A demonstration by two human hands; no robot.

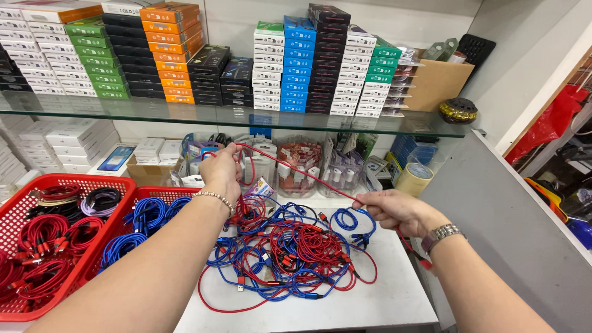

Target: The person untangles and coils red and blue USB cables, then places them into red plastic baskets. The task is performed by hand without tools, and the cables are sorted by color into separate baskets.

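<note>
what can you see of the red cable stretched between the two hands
The red cable is thin and looks braided. It runs taut from the left hand, raised near the glass shelf, down to the right hand; both pinch it. Its tail hangs past the right wrist. It crosses above the tangled red and blue cable pile.

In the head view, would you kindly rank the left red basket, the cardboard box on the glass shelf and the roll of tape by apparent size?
1. Red basket, largest, though nearest the camera.
2. Cardboard box.
3. Roll of tape, smallest.
</note>
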